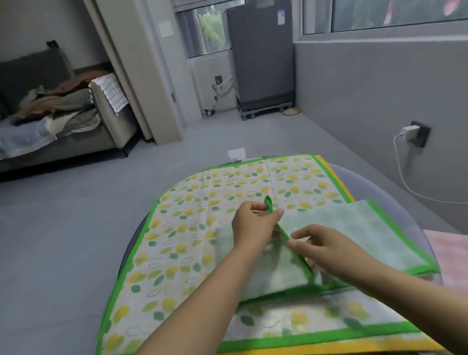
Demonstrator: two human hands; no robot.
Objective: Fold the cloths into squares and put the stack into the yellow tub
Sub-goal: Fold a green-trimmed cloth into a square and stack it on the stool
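Note:
A pale green cloth with a bright green border lies partly folded on top of a large spread cloth printed with yellow and green leaves. My left hand pinches the raised green edge of the folded cloth at its far end. My right hand pinches the same raised edge nearer to me. The edge stands up as a ridge between both hands. A yellow-bordered cloth peeks out beneath the printed one. No yellow tub is in view.
The cloths cover a round grey table. A pink cloth lies at the right. A grey wall with a plugged-in charger runs along the right. A sofa with piled clothes stands far left across open grey floor.

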